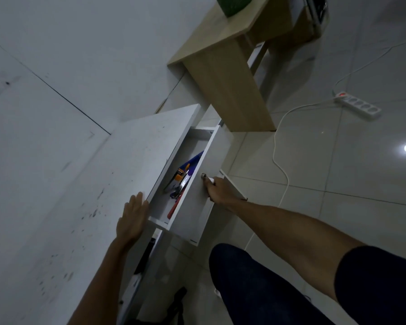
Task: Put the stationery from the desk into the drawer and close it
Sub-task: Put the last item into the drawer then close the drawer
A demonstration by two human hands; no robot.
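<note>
The white drawer (198,207) under the white desk (117,174) stands partly pulled out. Inside lie several pieces of stationery: a blue sheet or folder (192,160), an orange-and-silver stapler-like item (179,175) and a red pen (173,211). My right hand (217,190) rests against the drawer front just below its small metal knob (203,175), fingers curled toward it; whether they grip it is unclear. My left hand (133,216) lies flat and open on the desk's front edge, holding nothing.
A wooden side table (220,57) stands beyond the desk with a green object (232,4) on top. A white power strip (358,104) and its cable (280,146) lie on the tiled floor to the right. My leg (256,285) is below the drawer.
</note>
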